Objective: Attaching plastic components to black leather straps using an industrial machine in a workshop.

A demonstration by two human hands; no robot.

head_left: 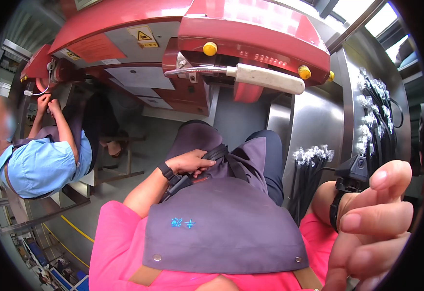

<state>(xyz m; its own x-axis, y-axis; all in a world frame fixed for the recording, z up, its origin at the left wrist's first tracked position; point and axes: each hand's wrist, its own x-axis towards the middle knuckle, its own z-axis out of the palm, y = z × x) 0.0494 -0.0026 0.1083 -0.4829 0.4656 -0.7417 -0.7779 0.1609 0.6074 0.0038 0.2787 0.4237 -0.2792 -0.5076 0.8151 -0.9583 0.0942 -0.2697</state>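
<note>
My left hand rests over my lap, its fingers closed on a looped black cable that lies against the grey apron. Part of the cable is hidden by the hand and the apron's folds. Close to the camera at the lower right, my right hand is raised, fingers loosely bent and apart, with nothing visible between them. It is nearest to a bundle of black cables with clear plastic-wrapped ends. Both wrists wear black bands; a small camera sits on the right one.
Ahead stands a red machine with yellow knobs and a white lamp on a bendable neck. Metal trays on the right carry another bundle of black cables. At the left, a co-worker in a blue shirt sits at a similar machine.
</note>
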